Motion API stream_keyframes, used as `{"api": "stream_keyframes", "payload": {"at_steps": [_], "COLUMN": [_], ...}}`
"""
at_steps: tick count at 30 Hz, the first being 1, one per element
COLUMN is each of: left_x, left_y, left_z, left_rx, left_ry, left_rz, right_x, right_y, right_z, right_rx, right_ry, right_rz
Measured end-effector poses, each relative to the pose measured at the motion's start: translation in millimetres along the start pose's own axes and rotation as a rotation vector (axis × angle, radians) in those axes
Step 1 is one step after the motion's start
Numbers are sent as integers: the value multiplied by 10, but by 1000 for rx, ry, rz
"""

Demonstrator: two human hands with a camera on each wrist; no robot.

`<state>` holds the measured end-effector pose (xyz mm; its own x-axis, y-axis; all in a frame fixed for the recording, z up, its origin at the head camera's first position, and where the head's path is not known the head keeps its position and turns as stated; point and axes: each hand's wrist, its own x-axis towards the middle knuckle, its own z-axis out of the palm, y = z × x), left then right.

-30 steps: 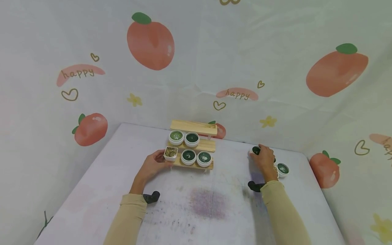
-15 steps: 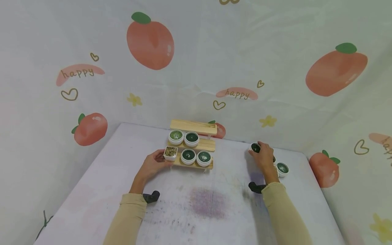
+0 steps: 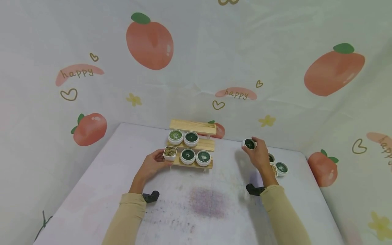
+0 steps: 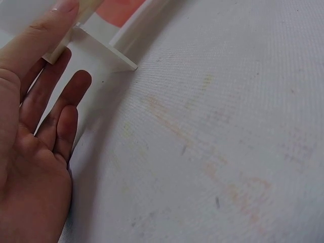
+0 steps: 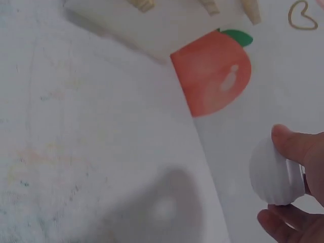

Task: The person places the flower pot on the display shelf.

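A three-tier wooden display rack [image 3: 193, 126] stands near the back of the table. My left hand [image 3: 152, 165] holds the left end of its bottom tier; the left wrist view has the thumb over the wooden board [image 4: 57, 53] and fingers behind it. Beside those fingers on that tier sits a square white pot [image 3: 170, 153] of greenish-brown bits. My right hand [image 3: 259, 154] pinches a round white cup [image 3: 249, 144] with dark green contents, raised above the table. From the right wrist, its ribbed white side [image 5: 273, 174] shows between thumb and fingers.
Two round cups stand right of the square pot, one a dark green cup [image 3: 188, 156]. The middle tier bears a light green cup [image 3: 176, 136] and a darker one [image 3: 191, 137]. Right of my right hand are another green cup [image 3: 281, 168] and a partly hidden square pot [image 3: 274, 169].
My right hand has lifted the round cup and moved it left and slightly up, uncovering more of the containers behind it. My left hand stays at the rack.
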<state>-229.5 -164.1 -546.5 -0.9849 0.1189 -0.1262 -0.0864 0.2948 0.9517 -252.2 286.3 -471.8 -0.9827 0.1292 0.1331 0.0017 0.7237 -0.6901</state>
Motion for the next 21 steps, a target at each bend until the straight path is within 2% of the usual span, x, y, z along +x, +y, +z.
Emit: {"api": "stream_keyframes", "payload": {"at_steps": [6,21], "left_x": [-6,-15], "left_y": [3,20], "left_z": [1,-4], "left_rx": [5,-4], "left_ry": [4,-6], "left_rz": [-2,0], "right_x": [-61,-247], "right_y": [-174,-587], "right_z": [35,153], "right_rx": [84,198], "right_ry": [14,39], "right_rz": [-33,-187]}}
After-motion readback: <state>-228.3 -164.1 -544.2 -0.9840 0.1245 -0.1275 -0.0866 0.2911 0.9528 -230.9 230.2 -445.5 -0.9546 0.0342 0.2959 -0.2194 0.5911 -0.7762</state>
